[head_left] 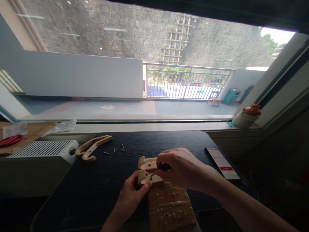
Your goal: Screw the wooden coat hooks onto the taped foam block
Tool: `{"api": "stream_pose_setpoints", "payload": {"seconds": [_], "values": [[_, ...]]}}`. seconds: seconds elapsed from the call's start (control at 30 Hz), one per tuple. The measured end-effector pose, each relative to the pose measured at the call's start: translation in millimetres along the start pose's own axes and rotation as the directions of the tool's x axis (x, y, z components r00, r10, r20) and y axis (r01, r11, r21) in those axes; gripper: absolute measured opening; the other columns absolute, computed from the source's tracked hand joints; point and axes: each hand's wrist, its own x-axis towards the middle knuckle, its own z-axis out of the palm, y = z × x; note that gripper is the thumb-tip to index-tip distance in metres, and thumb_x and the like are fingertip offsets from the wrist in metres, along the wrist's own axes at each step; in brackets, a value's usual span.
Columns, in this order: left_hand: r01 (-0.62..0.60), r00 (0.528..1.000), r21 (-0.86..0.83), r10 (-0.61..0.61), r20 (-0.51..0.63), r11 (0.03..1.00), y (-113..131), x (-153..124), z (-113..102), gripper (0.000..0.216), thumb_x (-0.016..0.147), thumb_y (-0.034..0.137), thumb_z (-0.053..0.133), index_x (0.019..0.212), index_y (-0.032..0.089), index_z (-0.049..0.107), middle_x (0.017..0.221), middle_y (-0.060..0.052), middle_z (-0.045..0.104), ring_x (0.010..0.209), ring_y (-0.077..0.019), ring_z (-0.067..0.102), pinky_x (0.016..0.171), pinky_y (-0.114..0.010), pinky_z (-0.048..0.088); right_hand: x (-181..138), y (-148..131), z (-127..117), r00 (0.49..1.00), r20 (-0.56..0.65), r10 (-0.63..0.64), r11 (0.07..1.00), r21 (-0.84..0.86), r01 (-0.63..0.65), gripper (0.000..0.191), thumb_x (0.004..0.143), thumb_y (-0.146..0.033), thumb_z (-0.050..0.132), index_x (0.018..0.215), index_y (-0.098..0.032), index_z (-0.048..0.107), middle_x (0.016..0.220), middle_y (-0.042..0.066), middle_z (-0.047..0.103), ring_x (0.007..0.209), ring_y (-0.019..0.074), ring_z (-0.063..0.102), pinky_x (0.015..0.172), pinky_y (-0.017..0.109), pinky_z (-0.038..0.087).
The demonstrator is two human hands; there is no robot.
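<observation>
My left hand [131,193] pinches the curved end of a pale wooden hook [142,177] between thumb and fingers. That hook lies on a brown wooden board [172,209] dotted with many small holes. In my closed right hand [181,166] is a thin bent metal tool with a dark part, which looks like a hex key [153,174]. Its tip meets a screw head [151,178] in the hook. Just behind, a second wooden hook [147,166] with a dark hole lies alongside. My right fingers cover much of both hooks.
Two loose wooden hooks [93,148] and several screws [114,150] lie on the dark table [79,193]. A phone [223,162] with a running timer is at the right. Left are a white slatted box [45,149] and red-handled scissors [11,140]; a pot [245,118] stands on the windowsill.
</observation>
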Motion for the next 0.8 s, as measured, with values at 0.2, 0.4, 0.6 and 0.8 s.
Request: {"api": "stream_pose_setpoints", "payload": {"seconds": [0.2,0.4,0.6,0.8], "values": [[-0.006,1.000,-0.007,0.006,-0.014,1.000,-1.2,-1.0,-0.1,0.030,0.074,0.033,0.062,0.098,0.015,0.058,0.086,-0.002,0.065,0.082,-0.0181,0.058,0.073,-0.026,0.044,4.2,-1.4,-0.3,0.998,0.058,0.003,0.999,-0.036,-0.001,0.024,0.082,-0.038,0.049,0.073,-0.019,0.061,0.069,-0.001,0.060,0.059,0.0099,0.047,0.054,0.026,0.021],[-0.013,1.000,-0.048,0.013,-0.013,0.999,-6.5,1.1,0.2,0.031,0.073,0.033,0.063,0.098,0.015,0.057,0.086,-0.002,0.066,0.083,-0.0183,0.060,0.074,-0.026,0.045,11.8,-6.9,-9.0,0.992,0.129,-0.012,0.998,-0.065,0.021,0.021,0.082,-0.035,0.049,0.080,-0.020,0.064,0.071,0.001,0.064,0.064,0.0124,0.054,0.055,0.025,0.023],[-0.018,0.994,-0.094,0.008,-0.112,0.995,-21.7,-11.9,5.5,0.046,0.073,0.036,0.064,0.111,0.016,0.047,0.097,-0.006,0.065,0.088,-0.0197,0.061,0.078,-0.030,0.049,22.1,-9.3,-14.2,0.986,0.139,-0.090,0.984,-0.143,0.110,0.022,0.082,-0.033,0.046,0.074,-0.021,0.064,0.068,0.002,0.064,0.061,0.0126,0.054,0.053,0.026,0.024],[-0.265,0.812,0.438,0.444,-0.379,0.859,-22.5,-56.3,4.1,0.024,0.068,0.034,0.068,0.087,0.022,0.061,0.092,-0.003,0.060,0.088,-0.0200,0.060,0.079,-0.030,0.050,24.3,-11.2,-17.0,0.980,0.171,-0.099,0.982,-0.142,0.124,0.020,0.080,-0.030,0.048,0.075,-0.021,0.065,0.070,0.002,0.066,0.065,0.0143,0.057,0.054,0.025,0.027]]}}
